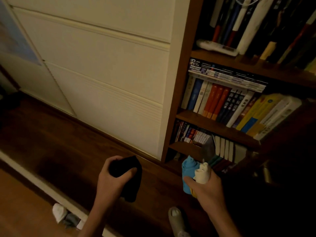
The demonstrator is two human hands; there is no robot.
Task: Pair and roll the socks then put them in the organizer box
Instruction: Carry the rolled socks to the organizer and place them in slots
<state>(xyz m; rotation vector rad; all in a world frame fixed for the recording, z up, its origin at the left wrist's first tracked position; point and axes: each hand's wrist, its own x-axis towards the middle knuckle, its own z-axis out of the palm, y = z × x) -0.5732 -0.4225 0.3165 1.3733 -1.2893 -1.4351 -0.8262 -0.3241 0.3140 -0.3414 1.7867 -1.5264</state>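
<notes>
Two hands hold socks above the dark wood floor. Left hand clenches a black sock bundle, its loose end hanging down. Right hand grips a blue roll and a white roll, both standing upright, beside the bookshelf.

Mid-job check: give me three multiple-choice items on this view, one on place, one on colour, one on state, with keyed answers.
1. Where are the loose socks?
A. lower left
B. on a shelf
C. in a hand

2. Colours of the rolls in the right hand?
A. red, green
B. blue, white
C. black, grey

3. The black sock in the left hand is:
A. gripped, partly hanging
B. flat on the floor
C. shelved

Answers: 1 A, they lie at the lower left; 2 B, blue roll beside white roll; 3 A, fingers wrap it.
</notes>
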